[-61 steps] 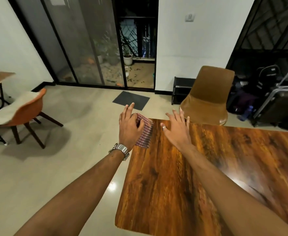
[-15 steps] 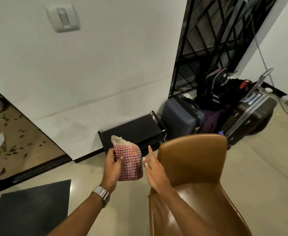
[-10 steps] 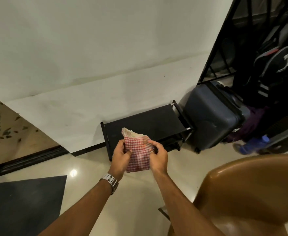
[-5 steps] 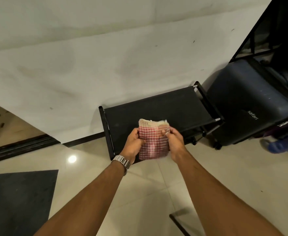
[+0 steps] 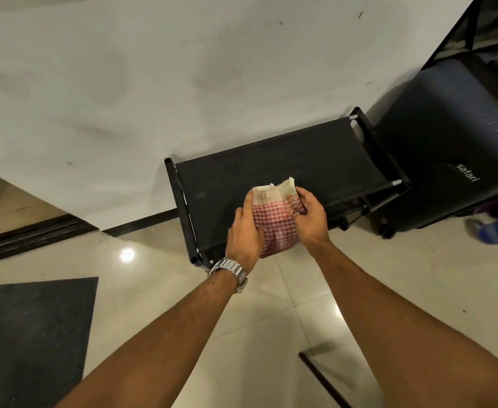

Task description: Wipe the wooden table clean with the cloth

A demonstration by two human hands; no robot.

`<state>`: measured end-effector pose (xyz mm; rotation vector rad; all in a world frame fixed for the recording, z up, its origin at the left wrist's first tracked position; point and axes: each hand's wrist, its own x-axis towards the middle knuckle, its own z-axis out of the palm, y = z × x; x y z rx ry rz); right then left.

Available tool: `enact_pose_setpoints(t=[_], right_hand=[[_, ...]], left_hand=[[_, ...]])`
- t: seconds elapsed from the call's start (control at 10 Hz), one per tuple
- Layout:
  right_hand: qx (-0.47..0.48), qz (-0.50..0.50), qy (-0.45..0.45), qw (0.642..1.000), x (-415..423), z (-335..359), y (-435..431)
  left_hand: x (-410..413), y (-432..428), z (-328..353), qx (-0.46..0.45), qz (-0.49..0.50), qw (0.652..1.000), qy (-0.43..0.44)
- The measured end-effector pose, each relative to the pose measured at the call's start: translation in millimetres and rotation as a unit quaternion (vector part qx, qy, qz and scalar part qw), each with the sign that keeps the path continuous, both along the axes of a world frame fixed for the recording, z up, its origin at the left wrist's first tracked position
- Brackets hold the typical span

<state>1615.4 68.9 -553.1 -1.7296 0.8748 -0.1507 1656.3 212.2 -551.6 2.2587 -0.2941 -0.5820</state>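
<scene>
A: Head view, now. Both hands grasp the cloth [image 5: 274, 222], folded, red check with a pale top band. Left hand [image 5: 246, 234] closes on its left edge; right hand [image 5: 311, 217] pinches the upper right corner. A ring shows on a right finger, a watch [image 5: 229, 270] on the left wrist.

B: Where is the cloth?

A: In the air, over the front edge of the black rack [image 5: 283, 172]. Whether it touches the rack's top, cannot tell.

B: Change against half a second ago?

A: Same two-handed grip. The cloth's top band now tilts up to the right, and the right hand sits higher on it. The rack fills more of the view; the camera looks more steeply down. Six seconds back the cloth was at the corner of the wooden surface; that surface is out of view now.

B: Containers?

A: A dark suitcase [image 5: 448, 148] stands closed just right of the rack, lettered "safari"; contents hidden. The rack's top is bare fabric; its lower tier is hidden. Mat [image 5: 33, 334] on the floor [image 5: 271, 319], lower left.
</scene>
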Motion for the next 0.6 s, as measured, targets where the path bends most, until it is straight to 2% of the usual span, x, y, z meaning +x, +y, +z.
enact_pose_setpoints(t=[0.2, 0.3, 0.4, 0.5, 0.6], right_hand=[[-0.062, 0.072, 0.023, 0.995, 0.6, 1.2, -3.1], [-0.182, 0.170, 0.099, 0.963, -3.1, 0.5, -6.2], [-0.223, 0.215, 0.162, 0.937, -6.8, -1.0, -6.1], [-0.266, 0.239, 0.215, 0.909, -13.1, -1.4, -6.4], [-0.315, 0.228, 0.221, 0.894, -12.0, 5.3, -6.0]], left_hand=[[-8.8, -3.5, -6.4, 0.115, -0.072, 0.988, -0.078], [-11.4, -6.2, -12.3, 0.128, -0.077, 0.984, -0.092], [-9.6, -10.3, -10.4, 0.115, -0.050, 0.990, -0.071], [-10.7, -14.5, -8.0, 0.123, -0.058, 0.988, -0.071], [-11.2, -8.8, -5.7, 0.146, -0.061, 0.984, -0.084]])
